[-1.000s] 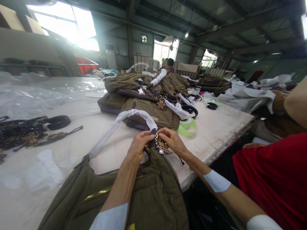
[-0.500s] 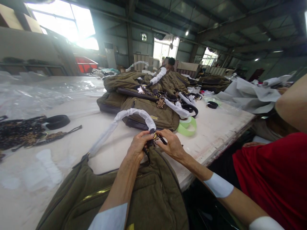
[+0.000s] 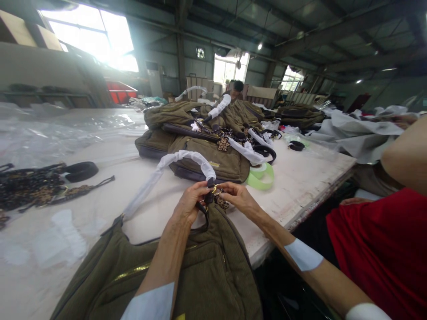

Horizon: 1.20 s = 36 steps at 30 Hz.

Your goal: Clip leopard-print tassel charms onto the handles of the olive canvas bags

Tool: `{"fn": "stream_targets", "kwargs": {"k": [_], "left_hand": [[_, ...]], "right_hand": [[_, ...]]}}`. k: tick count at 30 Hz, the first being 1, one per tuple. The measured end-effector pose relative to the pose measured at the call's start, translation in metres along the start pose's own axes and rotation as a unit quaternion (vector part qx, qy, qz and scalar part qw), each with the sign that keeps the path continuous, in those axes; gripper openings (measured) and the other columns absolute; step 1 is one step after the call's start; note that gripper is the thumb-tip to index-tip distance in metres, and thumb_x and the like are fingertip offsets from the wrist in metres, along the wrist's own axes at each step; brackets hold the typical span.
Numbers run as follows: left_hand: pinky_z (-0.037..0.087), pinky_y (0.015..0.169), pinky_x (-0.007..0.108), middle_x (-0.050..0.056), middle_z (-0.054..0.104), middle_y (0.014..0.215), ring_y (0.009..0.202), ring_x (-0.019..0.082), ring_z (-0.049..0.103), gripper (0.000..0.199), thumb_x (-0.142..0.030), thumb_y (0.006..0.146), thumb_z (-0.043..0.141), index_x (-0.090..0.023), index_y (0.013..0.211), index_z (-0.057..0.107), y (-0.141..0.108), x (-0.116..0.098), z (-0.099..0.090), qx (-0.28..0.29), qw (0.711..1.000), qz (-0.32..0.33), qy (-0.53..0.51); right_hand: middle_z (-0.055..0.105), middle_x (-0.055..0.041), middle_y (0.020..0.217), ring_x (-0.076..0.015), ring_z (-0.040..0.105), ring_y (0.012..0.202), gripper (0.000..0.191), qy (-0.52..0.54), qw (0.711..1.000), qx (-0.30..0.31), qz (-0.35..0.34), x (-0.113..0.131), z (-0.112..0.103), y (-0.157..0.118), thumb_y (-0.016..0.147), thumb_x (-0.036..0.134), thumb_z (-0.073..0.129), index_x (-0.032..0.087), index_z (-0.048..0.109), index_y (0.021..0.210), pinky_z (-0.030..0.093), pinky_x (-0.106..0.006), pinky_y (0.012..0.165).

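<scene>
An olive-green handbag (image 3: pixel 213 280) with a gold zipper lies in front of me. Its handle (image 3: pixel 182 155), wrapped in white paper, arches up from the bag. My left hand (image 3: pixel 191 200) is closed, pinching the dark strap end where the handle meets the bag. Opposite it, my right hand (image 3: pixel 242 200) is closed, its thumb and fingers on a gold clasp (image 3: pixel 216 190) at that same strap end. A leopard-print charm (image 3: pixel 221 203) hangs just below the clasp. Whether the clasp is hooked onto the strap ring is too small to tell.
Several olive bags (image 3: pixel 207 153) are piled beyond my hands, beside a roll of green tape (image 3: pixel 262 178). Black straps and leopard-print charms (image 3: pixel 43 184) lie at left near clear plastic (image 3: pixel 60 133). A person in a red shirt (image 3: pixel 383 240) is close on my right.
My right hand has shifted slightly, and its fingers now pinch the clasp from the side. The gold clasp and the leopard-print charm show more plainly. My left hand keeps its grip.
</scene>
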<state>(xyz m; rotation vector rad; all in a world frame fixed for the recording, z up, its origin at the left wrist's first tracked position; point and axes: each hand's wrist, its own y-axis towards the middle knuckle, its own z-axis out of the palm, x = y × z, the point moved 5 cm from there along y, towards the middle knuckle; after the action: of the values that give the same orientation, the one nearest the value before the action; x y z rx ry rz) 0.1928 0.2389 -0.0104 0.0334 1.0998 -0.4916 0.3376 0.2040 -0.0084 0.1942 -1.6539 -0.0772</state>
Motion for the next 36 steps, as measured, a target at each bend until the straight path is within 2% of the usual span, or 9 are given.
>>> {"fn": "stream_targets", "kwargs": {"k": [7, 11, 14, 19, 22, 24, 29, 32, 36], "left_hand": [[0.035, 0.053, 0.021, 0.003, 0.067, 0.072, 0.057, 0.01, 0.055, 0.042, -0.017, 0.056, 0.073, -0.014, 0.097, 0.062, 0.0, 0.0, 0.0, -0.011, 1.0, -0.016, 0.022], [0.033, 0.053, 0.022, 0.002, 0.067, 0.07, 0.056, 0.01, 0.055, 0.046, -0.017, 0.054, 0.076, -0.013, 0.098, 0.062, -0.001, 0.0, 0.002, 0.02, 1.0, -0.013, 0.018], [0.034, 0.054, 0.022, 0.003, 0.069, 0.076, 0.059, 0.011, 0.056, 0.048, -0.016, 0.053, 0.077, -0.014, 0.098, 0.062, 0.0, 0.001, 0.003, 0.035, 0.999, -0.012, 0.016], [0.034, 0.053, 0.021, 0.002, 0.068, 0.073, 0.057, 0.009, 0.055, 0.048, -0.015, 0.053, 0.077, -0.014, 0.099, 0.062, 0.0, 0.002, 0.001, 0.016, 1.0, -0.013, 0.016], [0.035, 0.054, 0.022, 0.002, 0.067, 0.068, 0.055, 0.01, 0.054, 0.047, -0.017, 0.053, 0.076, -0.013, 0.098, 0.063, 0.001, 0.003, 0.001, 0.014, 1.0, -0.008, 0.015], [0.034, 0.053, 0.023, 0.001, 0.067, 0.067, 0.054, 0.011, 0.054, 0.047, -0.017, 0.052, 0.076, -0.014, 0.097, 0.063, 0.001, 0.004, 0.001, 0.006, 1.0, -0.006, 0.013], [0.031, 0.05, 0.022, 0.002, 0.067, 0.068, 0.051, 0.01, 0.052, 0.046, -0.015, 0.051, 0.076, -0.014, 0.095, 0.064, 0.001, 0.005, 0.002, -0.016, 1.0, -0.01, 0.019], [0.029, 0.049, 0.022, 0.001, 0.065, 0.065, 0.05, 0.008, 0.05, 0.043, -0.016, 0.053, 0.075, -0.013, 0.094, 0.065, 0.001, 0.004, 0.003, -0.018, 0.999, -0.009, 0.027], [0.028, 0.047, 0.021, -0.001, 0.062, 0.062, 0.049, 0.006, 0.047, 0.04, -0.017, 0.053, 0.075, -0.011, 0.092, 0.065, 0.001, 0.004, 0.004, -0.01, 1.0, -0.005, 0.025]], "right_hand": [[0.069, -0.0029, 0.082, -0.0104, 0.059, 0.068, 0.033, 0.099, 0.99, 0.03, 0.1, 0.004, -0.007, -0.001, 0.068, 0.037, 0.073, 0.013, 0.069, 0.09, 0.043, -0.022, 0.066], [0.066, -0.0015, 0.071, -0.0082, 0.054, 0.055, 0.032, 0.183, 0.969, 0.038, 0.159, -0.003, -0.007, 0.001, 0.064, 0.035, 0.076, 0.013, 0.068, 0.086, 0.04, -0.021, 0.055], [0.067, -0.0024, 0.077, -0.0092, 0.056, 0.06, 0.033, 0.187, 0.968, 0.04, 0.16, -0.004, -0.006, 0.002, 0.063, 0.033, 0.077, 0.014, 0.067, 0.089, 0.042, -0.02, 0.057], [0.066, -0.0023, 0.084, -0.0108, 0.058, 0.07, 0.03, 0.049, 0.997, 0.017, 0.06, 0.0, -0.005, 0.0, 0.074, 0.036, 0.067, 0.015, 0.063, 0.094, 0.043, -0.022, 0.065], [0.066, -0.0045, 0.095, -0.0149, 0.061, 0.081, 0.033, -0.051, 0.998, -0.014, -0.021, 0.005, -0.005, -0.002, 0.077, 0.035, 0.064, 0.017, 0.059, 0.104, 0.046, -0.026, 0.071], [0.065, -0.0054, 0.097, -0.0172, 0.06, 0.086, 0.033, -0.163, 0.981, -0.054, -0.086, 0.011, -0.004, -0.003, 0.076, 0.031, 0.065, 0.018, 0.058, 0.106, 0.046, -0.028, 0.074], [0.062, -0.0074, 0.09, -0.0192, 0.057, 0.085, 0.024, -0.368, 0.899, -0.106, -0.214, 0.028, 0.004, -0.008, 0.079, 0.023, 0.059, 0.017, 0.061, 0.103, 0.045, -0.031, 0.076], [0.062, -0.0081, 0.09, -0.0196, 0.057, 0.084, 0.026, -0.396, 0.881, -0.104, -0.237, 0.028, 0.007, -0.007, 0.081, 0.022, 0.056, 0.017, 0.061, 0.106, 0.045, -0.031, 0.076], [0.063, -0.0079, 0.087, -0.0185, 0.058, 0.081, 0.029, -0.407, 0.877, -0.087, -0.239, 0.024, 0.006, -0.005, 0.081, 0.021, 0.055, 0.015, 0.06, 0.109, 0.045, -0.029, 0.075]]}}
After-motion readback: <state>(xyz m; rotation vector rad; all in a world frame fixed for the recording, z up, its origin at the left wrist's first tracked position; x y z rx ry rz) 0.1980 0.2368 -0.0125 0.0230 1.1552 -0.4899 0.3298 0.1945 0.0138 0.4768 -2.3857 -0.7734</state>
